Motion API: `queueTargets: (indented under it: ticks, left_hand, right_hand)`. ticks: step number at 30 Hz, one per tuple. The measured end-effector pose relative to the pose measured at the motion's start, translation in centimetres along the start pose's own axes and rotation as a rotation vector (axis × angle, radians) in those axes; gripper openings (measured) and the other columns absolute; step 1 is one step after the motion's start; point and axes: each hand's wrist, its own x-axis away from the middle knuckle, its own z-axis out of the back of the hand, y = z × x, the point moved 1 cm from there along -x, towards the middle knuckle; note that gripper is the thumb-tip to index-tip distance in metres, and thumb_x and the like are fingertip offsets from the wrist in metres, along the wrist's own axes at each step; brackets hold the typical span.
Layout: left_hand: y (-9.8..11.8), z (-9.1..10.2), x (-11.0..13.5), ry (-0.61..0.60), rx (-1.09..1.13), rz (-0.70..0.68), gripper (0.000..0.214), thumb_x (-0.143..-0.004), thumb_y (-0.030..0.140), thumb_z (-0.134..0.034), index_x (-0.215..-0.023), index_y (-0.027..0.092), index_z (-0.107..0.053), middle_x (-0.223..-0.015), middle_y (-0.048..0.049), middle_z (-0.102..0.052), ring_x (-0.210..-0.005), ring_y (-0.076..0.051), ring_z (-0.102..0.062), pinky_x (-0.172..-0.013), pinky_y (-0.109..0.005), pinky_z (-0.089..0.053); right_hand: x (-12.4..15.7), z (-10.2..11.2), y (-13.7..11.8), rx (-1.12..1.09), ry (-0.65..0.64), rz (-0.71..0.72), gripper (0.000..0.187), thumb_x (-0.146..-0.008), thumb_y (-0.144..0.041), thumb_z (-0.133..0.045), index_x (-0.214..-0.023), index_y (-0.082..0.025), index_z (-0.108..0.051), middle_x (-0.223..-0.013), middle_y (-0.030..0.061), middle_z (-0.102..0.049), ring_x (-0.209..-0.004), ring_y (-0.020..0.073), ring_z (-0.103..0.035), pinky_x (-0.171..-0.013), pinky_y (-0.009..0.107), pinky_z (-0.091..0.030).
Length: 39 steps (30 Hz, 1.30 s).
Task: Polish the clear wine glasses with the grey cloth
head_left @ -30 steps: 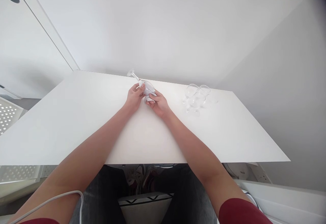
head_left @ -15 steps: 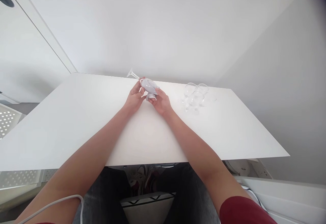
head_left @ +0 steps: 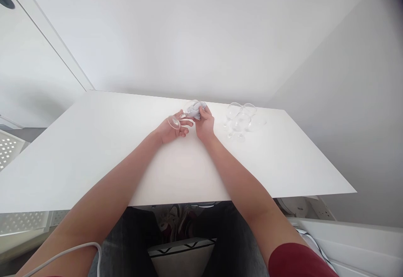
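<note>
A clear wine glass (head_left: 188,108) is held tilted above the white table, its round foot toward me and its bowl away to the right. My left hand (head_left: 171,129) has the stem between thumb and forefinger, the other fingers loosely spread below. Bunched in the fingers of my right hand (head_left: 205,124) is a pale grey cloth (head_left: 197,110), pressed at the bowl. How far the cloth reaches into the bowl is hard to make out.
Several clear wine glasses (head_left: 242,121) stand close together to the right on the white table (head_left: 110,142). A white wall (head_left: 195,37) rises behind the table's far edge. A white cable (head_left: 75,249) crosses my left forearm.
The glass has turned so its foot now points toward me instead of away to the left. The cloth has shifted from around the bowl to its right end, bunched in my right hand.
</note>
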Motion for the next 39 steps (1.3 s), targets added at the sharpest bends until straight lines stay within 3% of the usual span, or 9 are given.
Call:
queueTargets:
  ticks: [6, 12, 16, 20, 23, 25, 28, 33, 39]
  left_hand:
    - [0.2, -0.6, 0.9, -0.073, -0.164, 0.030, 0.049, -0.079, 0.025, -0.093, -0.123, 0.016, -0.075, -0.090, -0.0026, -0.072, -0.063, -0.012, -0.066, -0.069, -0.032, -0.062]
    - [0.5, -1.0, 0.8, 0.157, -0.088, -0.163, 0.036, -0.083, 0.023, -0.084, -0.116, 0.019, -0.071, -0.058, 0.0136, -0.036, -0.043, -0.003, -0.022, -0.043, -0.018, -0.036]
    - [0.3, -0.9, 0.5, 0.313, -0.094, -0.325, 0.050, -0.077, 0.031, -0.095, -0.114, 0.025, -0.061, -0.071, 0.0121, -0.054, -0.044, -0.001, -0.029, -0.047, -0.017, -0.043]
    - [0.0, -0.2, 0.1, 0.364, -0.102, -0.415, 0.063, -0.070, 0.039, -0.102, -0.115, 0.028, -0.058, -0.067, 0.0138, -0.050, -0.046, -0.003, -0.033, -0.049, -0.019, -0.048]
    - [0.1, 0.5, -0.1, 0.460, -0.072, -0.476, 0.062, -0.069, 0.041, -0.103, -0.111, 0.027, -0.059, -0.065, 0.0138, -0.049, -0.045, -0.003, -0.032, -0.049, -0.020, -0.048]
    - [0.1, 0.7, -0.2, 0.517, -0.026, -0.525, 0.060, -0.069, 0.042, -0.102, -0.107, 0.027, -0.059, -0.062, 0.0138, -0.048, -0.045, -0.004, -0.033, -0.047, -0.021, -0.046]
    - [0.2, 0.8, -0.1, 0.578, 0.014, -0.552, 0.057, -0.071, 0.042, -0.101, -0.106, 0.027, -0.058, -0.063, 0.0128, -0.050, -0.044, -0.005, -0.035, -0.046, -0.021, -0.044]
    - [0.0, 0.3, -0.1, 0.585, -0.064, -0.463, 0.047, -0.079, 0.038, -0.095, -0.110, 0.026, -0.061, -0.063, 0.0125, -0.045, -0.045, -0.006, -0.038, -0.049, -0.022, -0.050]
    - [-0.4, 0.0, -0.5, 0.473, -0.091, -0.372, 0.034, -0.096, 0.049, -0.078, -0.111, 0.020, -0.068, -0.104, -0.0019, -0.064, -0.051, -0.004, -0.054, -0.059, -0.028, -0.059]
  right_hand:
    - [0.0, -0.5, 0.7, 0.078, 0.045, 0.117, 0.059, -0.092, -0.078, -0.070, -0.100, -0.021, -0.063, -0.103, 0.0059, -0.064, -0.087, 0.0135, -0.060, -0.066, 0.024, -0.047]
    - [0.4, -1.1, 1.2, 0.002, 0.243, 0.201, 0.050, -0.097, -0.070, -0.072, -0.106, -0.022, -0.063, -0.075, -0.0038, -0.044, -0.063, 0.0069, -0.040, -0.062, 0.021, -0.046]
    - [0.7, -1.9, 1.3, 0.007, 0.100, -0.013, 0.056, -0.095, -0.074, -0.073, -0.111, -0.021, -0.063, -0.075, -0.0031, -0.054, -0.056, 0.0074, -0.042, -0.051, 0.023, -0.041]
    - [0.8, -2.0, 1.6, 0.078, 0.023, -0.135, 0.061, -0.090, -0.079, -0.074, -0.102, -0.021, -0.062, -0.069, -0.0038, -0.051, -0.050, 0.0086, -0.039, -0.044, 0.026, -0.034]
    - [0.8, -1.9, 1.7, 0.212, -0.039, -0.089, 0.058, -0.089, -0.077, -0.074, -0.101, -0.020, -0.065, -0.079, 0.0001, -0.058, -0.064, 0.0110, -0.050, -0.055, 0.026, -0.044]
    - [0.9, -1.8, 1.6, 0.398, -0.056, 0.003, 0.049, -0.088, -0.067, -0.077, -0.103, -0.020, -0.070, -0.103, 0.0046, -0.067, -0.088, 0.0142, -0.058, -0.077, 0.027, -0.053]
    - [0.9, -1.7, 1.3, 0.621, 0.020, 0.121, 0.041, -0.086, -0.058, -0.080, -0.097, -0.020, -0.070, -0.127, 0.0063, -0.065, -0.116, 0.0198, -0.055, -0.103, 0.032, -0.052]
    - [0.3, -1.4, 2.1, 0.281, 0.098, 0.071, 0.052, -0.095, -0.071, -0.065, -0.095, -0.021, -0.052, -0.095, 0.0025, -0.058, -0.092, 0.0156, -0.056, -0.086, 0.029, -0.054]
    - [-0.1, -0.5, 1.9, 0.276, 0.436, 0.160, 0.050, -0.100, -0.072, -0.059, -0.099, -0.022, -0.052, -0.102, 0.0025, -0.062, -0.095, 0.0139, -0.059, -0.088, 0.027, -0.054]
